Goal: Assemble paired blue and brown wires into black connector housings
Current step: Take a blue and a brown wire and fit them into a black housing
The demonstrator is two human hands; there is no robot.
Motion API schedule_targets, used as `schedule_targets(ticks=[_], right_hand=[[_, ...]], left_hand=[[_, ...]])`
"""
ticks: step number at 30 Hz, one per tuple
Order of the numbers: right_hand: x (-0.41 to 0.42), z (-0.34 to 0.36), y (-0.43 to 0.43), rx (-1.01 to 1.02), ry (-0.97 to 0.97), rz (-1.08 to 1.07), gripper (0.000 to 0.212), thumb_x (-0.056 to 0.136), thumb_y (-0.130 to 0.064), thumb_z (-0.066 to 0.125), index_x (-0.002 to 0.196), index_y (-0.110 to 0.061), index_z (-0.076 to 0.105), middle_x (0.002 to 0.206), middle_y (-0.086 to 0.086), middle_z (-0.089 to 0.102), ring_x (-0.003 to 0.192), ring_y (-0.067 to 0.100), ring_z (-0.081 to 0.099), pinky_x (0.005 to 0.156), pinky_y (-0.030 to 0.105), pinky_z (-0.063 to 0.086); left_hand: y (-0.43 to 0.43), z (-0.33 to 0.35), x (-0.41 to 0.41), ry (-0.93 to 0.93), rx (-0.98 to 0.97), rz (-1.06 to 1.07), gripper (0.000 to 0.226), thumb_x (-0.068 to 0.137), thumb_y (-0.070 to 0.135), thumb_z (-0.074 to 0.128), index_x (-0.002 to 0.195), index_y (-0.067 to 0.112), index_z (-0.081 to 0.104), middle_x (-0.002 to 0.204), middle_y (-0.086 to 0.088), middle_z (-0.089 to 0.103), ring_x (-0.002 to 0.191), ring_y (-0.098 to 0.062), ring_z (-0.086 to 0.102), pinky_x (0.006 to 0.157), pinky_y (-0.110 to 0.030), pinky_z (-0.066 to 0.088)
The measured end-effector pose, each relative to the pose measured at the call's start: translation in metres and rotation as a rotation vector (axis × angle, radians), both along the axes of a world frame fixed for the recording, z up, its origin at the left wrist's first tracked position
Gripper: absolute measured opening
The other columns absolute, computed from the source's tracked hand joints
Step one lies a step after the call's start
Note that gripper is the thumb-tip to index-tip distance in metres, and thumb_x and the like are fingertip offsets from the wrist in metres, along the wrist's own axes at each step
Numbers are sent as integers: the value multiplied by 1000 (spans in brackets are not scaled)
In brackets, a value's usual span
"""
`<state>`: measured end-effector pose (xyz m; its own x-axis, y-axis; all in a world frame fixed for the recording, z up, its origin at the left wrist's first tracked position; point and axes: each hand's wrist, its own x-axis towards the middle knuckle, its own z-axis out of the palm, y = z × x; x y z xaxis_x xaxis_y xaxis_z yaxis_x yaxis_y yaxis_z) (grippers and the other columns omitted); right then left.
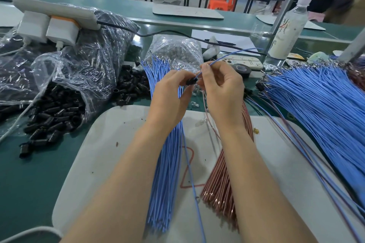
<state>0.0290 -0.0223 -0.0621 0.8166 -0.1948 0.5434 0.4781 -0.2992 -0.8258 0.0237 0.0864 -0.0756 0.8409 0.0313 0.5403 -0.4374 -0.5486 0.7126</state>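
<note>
Above the middle of the white mat [110,144], the left hand [169,92] is pinching a small black connector housing [190,82] between thumb and fingertips, with the fingers curled round it. Close beside it, the right hand [221,89] is gripping a single blue wire [233,54] with curled fingers. The near end of this wire is meeting the housing, and the rest is rising away to the right. How deep the wire is sitting inside, I cannot tell.

Under the left wrist a bundle of blue wires [166,183] is lying on the mat, and a bundle of brown wires [219,193] is lying under the right forearm. To the left, loose black housings [55,116] are spilling from a clear plastic bag [79,69] onto the green worktop [29,183]. To the right, a large heap of blue wires [320,100] is spreading out. Behind the hands, a phone [246,61] and a roll of black tape [242,69] are lying near a plastic bottle [286,31].
</note>
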Motion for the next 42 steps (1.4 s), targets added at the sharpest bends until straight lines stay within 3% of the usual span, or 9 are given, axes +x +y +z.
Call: schedule_targets(ticks=[4, 9, 15, 19, 23, 26, 30, 36, 42], right_hand=[[1, 0, -2, -3, 94, 49, 11, 90, -15, 63, 82, -20, 69, 70, -12, 64, 65, 1, 58, 72, 25, 50], [0, 6, -7, 440, 163, 192, 13, 92, -25, 60, 85, -29, 70, 76, -9, 64, 71, 5, 55, 68, 22, 49], [-1, 0, 7, 100, 293, 196, 17, 98, -25, 52, 94, -25, 68, 91, 0, 70, 88, 17, 66, 88, 41, 53], [-15, 13, 18, -110, 358, 224, 38, 98, -29, 50, 134, -15, 46, 108, 7, 66, 98, 18, 64, 85, 38, 55], [-32, 32, 16, -216, 256, 392, 46, 96, -21, 55, 138, -18, 37, 74, -9, 65, 68, -4, 54, 73, 20, 45], [-35, 34, 19, -293, 264, 492, 48, 97, -18, 52, 141, -18, 35, 45, -16, 52, 53, -7, 48, 66, 12, 35], [-24, 25, 20, -178, 300, 375, 34, 96, -12, 51, 131, -16, 49, 46, -12, 52, 47, -2, 48, 59, 14, 38], [-10, 4, 15, -98, 371, 226, 19, 95, -15, 53, 112, -23, 50, 69, -5, 61, 60, 9, 58, 71, 39, 53], [-17, 11, 14, -206, 360, 278, 20, 94, -14, 53, 112, -18, 44, 50, -9, 57, 42, 2, 50, 54, 24, 42]], left_hand=[[1, 0, -1, -30, 63, 62, 21, 86, 12, 65, 107, 15, 69, 100, 6, 65, 98, -15, 55, 89, -21, 37], [-3, 1, -2, 4, 20, 57, 17, 87, 13, 66, 103, 13, 68, 96, 8, 62, 99, -12, 55, 85, -8, 33], [-3, 3, -3, 4, -122, -47, 13, 88, 11, 63, 99, 16, 67, 89, 8, 67, 89, -8, 61, 84, -18, 45], [0, 7, 0, 264, -712, -166, 5, 92, 13, 58, 91, 11, 63, 75, 1, 68, 67, -10, 62, 61, -23, 50], [9, 15, -1, 581, -1241, -508, 17, 89, 26, 50, 85, 12, 59, 75, -1, 61, 65, -13, 53, 58, -24, 43], [9, 19, -7, 559, -1188, -641, 14, 78, 24, 49, 87, 15, 53, 71, 1, 55, 64, -11, 50, 59, -23, 37], [2, 22, -7, 664, -1142, -501, 18, 94, 10, 39, 83, 14, 53, 56, 4, 54, 47, -7, 45, 39, -12, 37], [8, 16, 0, 757, -1275, -304, 17, 89, 7, 45, 80, 9, 59, 79, -3, 68, 61, -15, 59, 59, -24, 48], [11, 14, 2, 719, -1320, -268, 21, 96, 19, 52, 79, 8, 59, 68, -1, 65, 61, -12, 58, 57, -24, 47]])
